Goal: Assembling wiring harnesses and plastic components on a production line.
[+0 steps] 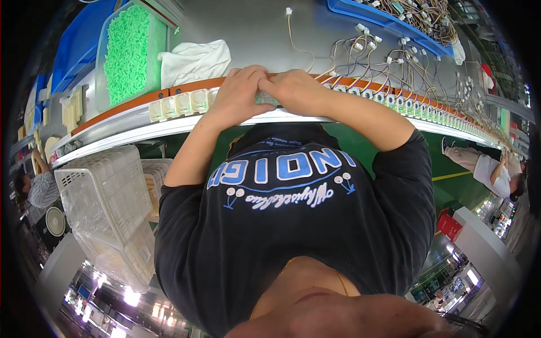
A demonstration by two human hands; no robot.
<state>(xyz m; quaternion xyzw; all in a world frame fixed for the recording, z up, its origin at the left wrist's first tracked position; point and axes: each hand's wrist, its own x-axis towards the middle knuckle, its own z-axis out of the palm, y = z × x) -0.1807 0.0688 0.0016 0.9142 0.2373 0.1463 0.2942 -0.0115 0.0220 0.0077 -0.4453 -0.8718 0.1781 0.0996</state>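
My left hand (239, 94) and my right hand (296, 93) meet at the long rail on the table's near edge. Their fingers are curled in and pressed together over the rail, and whatever they grip is hidden beneath them. To the left of my hands, several pale translucent plastic housings (181, 106) stand in a row on the rail. On the right, the row goes on with small white-and-green housings (397, 102) that have wires running out of them. Part of a greenish piece (265, 99) shows between my hands.
A clear bin of green plastic pieces (128, 53) stands at the left, beside a crumpled white cloth (194, 61). Wires with white connectors (369, 42) lie across the grey table. A blue tray (389, 23) holds more wires. White crates (107, 197) stand below the rail at left.
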